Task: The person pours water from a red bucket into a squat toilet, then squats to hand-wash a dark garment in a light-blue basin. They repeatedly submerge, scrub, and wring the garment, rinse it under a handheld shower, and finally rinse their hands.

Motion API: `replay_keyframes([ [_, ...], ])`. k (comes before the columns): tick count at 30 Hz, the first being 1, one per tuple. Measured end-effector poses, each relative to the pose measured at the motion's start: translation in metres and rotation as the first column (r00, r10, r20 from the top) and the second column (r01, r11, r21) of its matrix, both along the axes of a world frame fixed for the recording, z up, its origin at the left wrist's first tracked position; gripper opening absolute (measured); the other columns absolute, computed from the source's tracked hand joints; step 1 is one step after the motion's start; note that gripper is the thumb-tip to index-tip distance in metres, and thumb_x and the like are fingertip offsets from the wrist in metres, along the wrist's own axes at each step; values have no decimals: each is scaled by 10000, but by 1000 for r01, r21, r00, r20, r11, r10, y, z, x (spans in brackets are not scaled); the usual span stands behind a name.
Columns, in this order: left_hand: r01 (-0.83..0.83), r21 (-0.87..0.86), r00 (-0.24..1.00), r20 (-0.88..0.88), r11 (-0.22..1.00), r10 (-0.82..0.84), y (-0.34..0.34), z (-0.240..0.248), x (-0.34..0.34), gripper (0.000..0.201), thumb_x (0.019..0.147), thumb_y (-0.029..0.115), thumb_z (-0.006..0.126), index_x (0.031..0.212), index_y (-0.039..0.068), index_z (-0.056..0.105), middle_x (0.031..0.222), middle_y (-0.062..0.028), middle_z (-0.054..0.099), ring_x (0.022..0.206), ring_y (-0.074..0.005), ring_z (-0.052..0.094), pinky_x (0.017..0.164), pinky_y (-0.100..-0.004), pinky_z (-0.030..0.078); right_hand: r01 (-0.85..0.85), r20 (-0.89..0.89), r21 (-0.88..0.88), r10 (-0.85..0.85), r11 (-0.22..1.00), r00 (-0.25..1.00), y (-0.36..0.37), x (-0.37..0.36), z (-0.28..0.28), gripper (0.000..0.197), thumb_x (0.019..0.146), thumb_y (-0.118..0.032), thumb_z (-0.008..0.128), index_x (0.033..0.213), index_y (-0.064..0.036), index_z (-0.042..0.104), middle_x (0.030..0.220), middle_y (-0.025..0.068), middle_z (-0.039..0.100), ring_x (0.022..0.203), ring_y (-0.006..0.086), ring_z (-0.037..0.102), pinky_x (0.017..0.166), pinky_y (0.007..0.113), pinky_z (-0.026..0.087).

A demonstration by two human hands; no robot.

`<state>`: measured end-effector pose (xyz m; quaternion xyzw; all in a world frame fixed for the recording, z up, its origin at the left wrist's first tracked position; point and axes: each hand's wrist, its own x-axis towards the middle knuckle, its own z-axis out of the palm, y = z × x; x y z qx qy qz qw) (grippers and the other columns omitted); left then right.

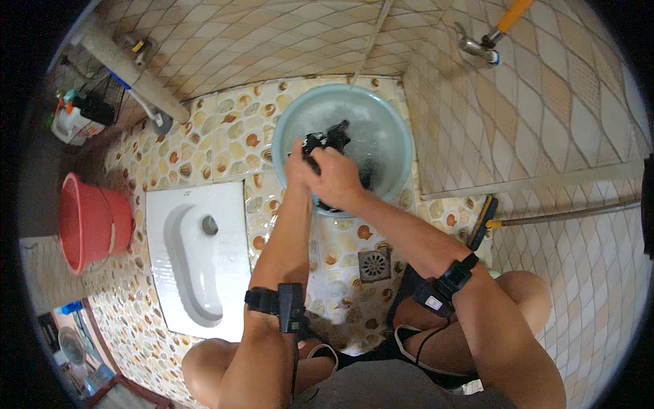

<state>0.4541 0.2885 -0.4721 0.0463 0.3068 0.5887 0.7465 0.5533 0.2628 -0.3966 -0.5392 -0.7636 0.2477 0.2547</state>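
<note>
A light blue-green round basin point(407, 153) stands on the floor in front of me, holding cloudy water. In it lies a wet, dark cloth item point(337, 136), bunched up; its exact kind is hidden by its folds. My left hand point(298, 169) and my right hand point(338, 178) meet over the basin's near left side. Both are closed, pressed together around part of the black cloth. More of the fabric shows beyond my fingers and below my right hand. Each forearm wears a black strap with a small device.
A white squat toilet point(235, 273) is set into the pebble-patterned floor at left, with a red bucket point(112, 221) farther left. A floor drain point(375, 266) lies nearer me. At right are a brush point(483, 223) and tiled wall; a tap point(477, 49) sits above.
</note>
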Motion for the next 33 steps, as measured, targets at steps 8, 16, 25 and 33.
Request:
replay_keyframes([
  [8, -242, 39, 798, -561, 970, 221, 3, 4, 12, 524, 853, 270, 753, 1252, 5, 542, 1126, -109, 657, 981, -246, 638, 894, -363, 509, 444, 176, -181, -415, 878, 893, 94, 96, -59, 632, 828, -603, 626, 1041, -10, 675, 1020, 264, 670, 985, 408, 638, 858, 471, 480],
  [16, 55, -122, -22, -992, 991, -121, 17, -39, 7, 617, 724, 294, 834, 1196, 14, 555, 1076, -208, 682, 1030, -403, 641, 891, -440, 496, 183, 298, -236, -108, 955, 948, 67, 96, -98, 782, 826, -443, 711, 1456, -114, 384, 1310, 255, 507, 1138, 393, 551, 914, 486, 468],
  [25, 166, -310, 316, -883, 936, -348, 26, -34, 7, 569, 804, 415, 745, 1188, 15, 616, 1106, -197, 677, 1032, -329, 651, 913, -441, 496, 348, 237, -221, -296, 911, 925, 92, 79, -119, 493, 805, -207, 638, 1258, -20, 583, 1114, 220, 655, 1033, 370, 633, 925, 424, 488],
  [33, 124, 211, 974, -210, 970, -79, -4, 29, -12, 480, 993, 481, 442, 1250, 97, 569, 1154, -115, 647, 1082, -283, 606, 972, -446, 472, -73, -238, 104, 96, 992, 966, -16, -10, -6, 402, 750, -318, 748, 1054, -74, 647, 931, 143, 572, 851, 345, 625, 759, 415, 513],
])
